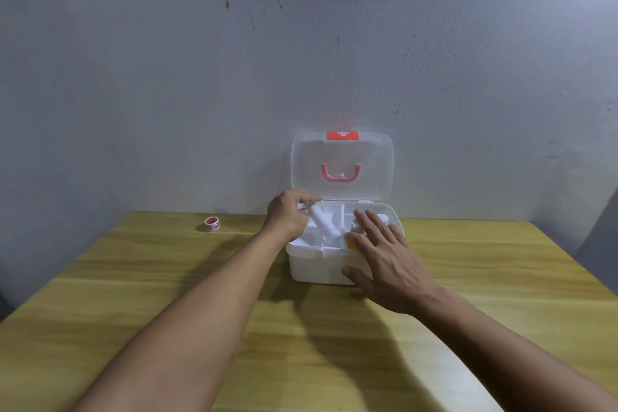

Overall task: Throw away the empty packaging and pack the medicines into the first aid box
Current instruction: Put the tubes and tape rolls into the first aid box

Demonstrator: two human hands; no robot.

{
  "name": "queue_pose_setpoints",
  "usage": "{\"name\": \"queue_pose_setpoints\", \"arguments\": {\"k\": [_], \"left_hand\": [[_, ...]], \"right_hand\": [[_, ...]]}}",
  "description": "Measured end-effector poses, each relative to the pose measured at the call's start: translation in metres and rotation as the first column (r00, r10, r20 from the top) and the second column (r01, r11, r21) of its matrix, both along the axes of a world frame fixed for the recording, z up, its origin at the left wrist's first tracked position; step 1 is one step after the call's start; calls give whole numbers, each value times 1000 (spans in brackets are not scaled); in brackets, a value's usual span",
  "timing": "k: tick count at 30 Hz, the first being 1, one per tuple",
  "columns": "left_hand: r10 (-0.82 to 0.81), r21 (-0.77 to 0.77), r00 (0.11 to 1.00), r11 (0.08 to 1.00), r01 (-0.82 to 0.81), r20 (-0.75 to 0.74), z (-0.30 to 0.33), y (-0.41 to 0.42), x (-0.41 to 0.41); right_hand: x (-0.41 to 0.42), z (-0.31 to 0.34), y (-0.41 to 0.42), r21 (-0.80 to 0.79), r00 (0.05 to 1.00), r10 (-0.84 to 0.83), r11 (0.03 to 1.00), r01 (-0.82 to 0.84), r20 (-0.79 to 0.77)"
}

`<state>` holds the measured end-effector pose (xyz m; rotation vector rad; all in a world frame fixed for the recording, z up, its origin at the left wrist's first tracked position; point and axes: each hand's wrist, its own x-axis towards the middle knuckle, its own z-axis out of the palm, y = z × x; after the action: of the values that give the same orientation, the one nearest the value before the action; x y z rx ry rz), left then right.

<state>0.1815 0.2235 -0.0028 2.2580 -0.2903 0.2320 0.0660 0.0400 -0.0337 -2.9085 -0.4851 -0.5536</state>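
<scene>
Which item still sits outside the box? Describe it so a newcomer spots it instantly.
On the yellow wooden table, look left of the open white plastic first aid box, near the wall. There lies a small round roll of tape with a red and white face, alone on the tabletop.

— How many of each?
— One first aid box [321, 269], one white tube [322, 224], one roll of tape [212, 223] on one counter [167, 278]
— Hands?
— Two: left hand [287, 216], right hand [388, 261]

Your tabletop [133, 294] lies bare apart from a tape roll [212, 223] far left; the upright lid [341, 164] blocks approach from behind the first aid box [321, 269].
</scene>
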Motion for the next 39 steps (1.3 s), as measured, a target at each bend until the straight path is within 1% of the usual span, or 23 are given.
{"name": "queue_pose_setpoints", "arguments": {"k": [1,3,5,6,10,14,16,19,22,24,26,32,34,37,39], "left_hand": [[8,26,1000,1000,-9,26,-1,-1,-1],[74,100,993,991,-83,94,-2,-5,-4],[134,139,985,979,-149,111,-4,-8,-5],[138,139,986,979,-150,95,-5,-10,-5],[56,148,997,987,-64,59,-9,-12,-6],[62,109,995,992,-69,72,-7,2,-6],[112,80,991,990,-117,71,-5,15,-6],[262,49,965,964,-263,22,-9,43,1],[366,101,930,927,-362,-26,-21,80,11],[404,140,913,908,-394,-52,-30,104,17],[424,172,905,896,-410,-48,-38,125,25],[383,231,923,902,-365,-34,-59,164,55],[348,249,937,911,-330,-33,-61,163,60],[276,293,958,925,-241,-82,-66,157,67],[251,339,964,918,-208,-90,-69,154,73]], "right_hand": [[0,-1,0,2,1000,1,1000,-1,3],[1,-1,0,7,1000,5,1000,-5,17],[1,-1,-1,4,1000,5,1000,-5,14],[1,-1,-1,1,1000,4,1000,-4,7],[0,-1,-5,-13,1000,1,1000,0,23],[-1,-3,-15,-25,997,-67,997,68,31],[-1,-5,-20,-7,996,-85,996,85,30],[1,-12,-23,34,995,-103,994,103,-4],[6,-15,-22,68,996,-84,994,85,-15],[7,-15,-21,71,997,-79,994,80,-13],[8,-17,-22,62,997,-81,995,81,1],[11,-23,-21,47,994,-89,995,87,62],[12,-24,-20,47,993,-82,996,79,83],[13,-26,-19,45,992,-82,996,78,96],[13,-26,-19,45,991,-83,996,79,105]]}}
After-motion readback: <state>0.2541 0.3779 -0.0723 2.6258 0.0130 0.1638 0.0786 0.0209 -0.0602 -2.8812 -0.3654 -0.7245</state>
